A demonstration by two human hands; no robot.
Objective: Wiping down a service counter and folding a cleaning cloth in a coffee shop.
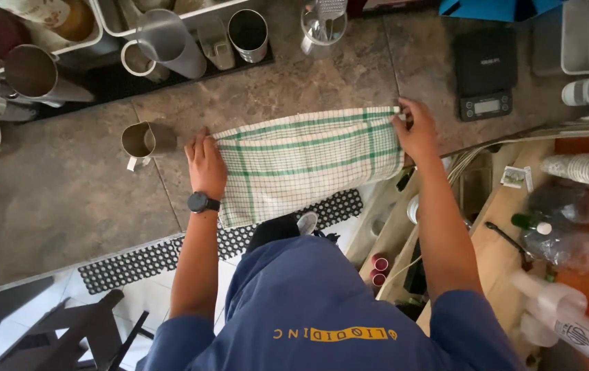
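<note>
A small steel pitcher (145, 141) stands open-mouthed just at nine o'clock of the left hand (205, 165); a sideways tug there could, I judge, knock it over. That hand lies flat, fingers together, pinning the left corner of the green-checked cloth (308, 161) on the stone counter (54, 199). The cloth stretches toward three o'clock, its lower part drooping past the counter's edge at six o'clock, so a slackened grip might let it slide off. The right hand (415, 130) pinches the right corner between closed fingers.
</note>
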